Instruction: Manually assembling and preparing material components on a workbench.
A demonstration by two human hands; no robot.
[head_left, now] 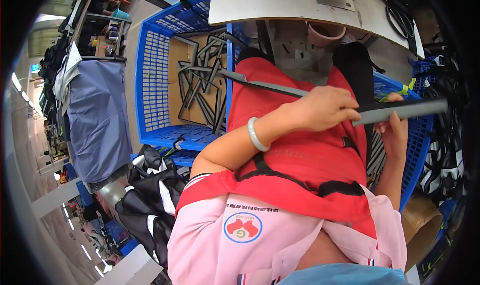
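Note:
A long, narrow grey-and-black strip (pixel 417 108) lies across both my hands above my lap. My left hand (pixel 325 107), below a pale bangle, is closed around it with the fingers curled over. One stretch of strip (pixel 272 87) runs out to the left from that hand, over the red apron. Whether both stretches are one piece is hidden by the hand. My right hand (pixel 393 127) grips the wide right part from below, thumb against its near edge and fingertips at its far edge.
At my left stands a blue plastic basket (pixel 150 80) holding several bent grey-and-black frames (pixel 202 80). Another blue basket (pixel 412 150) with strips is at my right. A white table (pixel 280 5) lies ahead, and a pink bucket (pixel 325 35) sits beneath it. Black-and-white material (pixel 152 200) is piled at left.

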